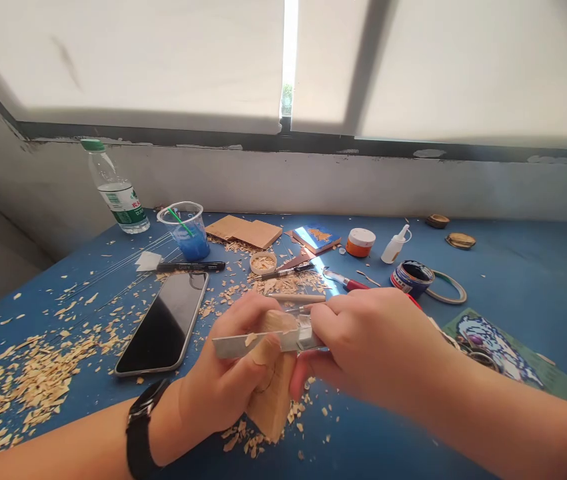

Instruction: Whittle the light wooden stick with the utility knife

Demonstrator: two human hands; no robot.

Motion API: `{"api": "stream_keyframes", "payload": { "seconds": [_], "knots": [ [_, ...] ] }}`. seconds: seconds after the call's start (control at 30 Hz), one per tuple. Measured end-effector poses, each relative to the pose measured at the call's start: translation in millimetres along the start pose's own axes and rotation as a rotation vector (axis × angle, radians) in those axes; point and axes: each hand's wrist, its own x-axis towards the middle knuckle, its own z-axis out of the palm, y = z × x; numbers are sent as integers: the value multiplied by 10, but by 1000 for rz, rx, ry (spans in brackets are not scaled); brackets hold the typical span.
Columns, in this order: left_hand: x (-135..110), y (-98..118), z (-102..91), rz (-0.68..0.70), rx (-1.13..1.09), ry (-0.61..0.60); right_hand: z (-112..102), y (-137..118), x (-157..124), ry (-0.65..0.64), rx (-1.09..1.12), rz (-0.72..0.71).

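Note:
My left hand point(228, 373) is wrapped round a pale wooden block point(272, 400), thumb pressed against its top. A black watch point(140, 427) sits on that wrist. My right hand point(368, 347) is closed on a silver utility knife point(258, 344), whose blade lies flat across the top of the block and sticks out to the left. Wood shavings point(28, 380) lie scattered over the blue table point(513, 267), thickest at the left and under the block.
A dark phone point(166, 323) lies left of my hands, with a black marker point(190, 267), a cup of blue liquid point(186, 230) and a water bottle point(116, 193) behind it. Wood boards point(250, 231), an orange jar point(360, 242), a glue bottle point(394, 244), a paint tin point(413, 277) and a printed card point(498, 347) stand further back and right.

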Motion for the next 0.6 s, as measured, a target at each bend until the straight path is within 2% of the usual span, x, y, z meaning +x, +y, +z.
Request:
{"api": "stream_keyframes", "payload": {
  "seconds": [0.13, 0.23, 0.37, 0.6],
  "knots": [
    [-10, -22, -5, -8, 15, 29, 82, -17, -8, 121, -39, 20],
    [-11, -37, -4, -43, 1, 33, 113, -35, -15, 136, -45, 39],
    [-2, -31, 9, -80, 8, 57, 141, -59, -36, 98, -45, 84],
    [-2, -6, 54, -236, 37, 172, 116, -54, 11, -56, -54, 268]
  ]
}}
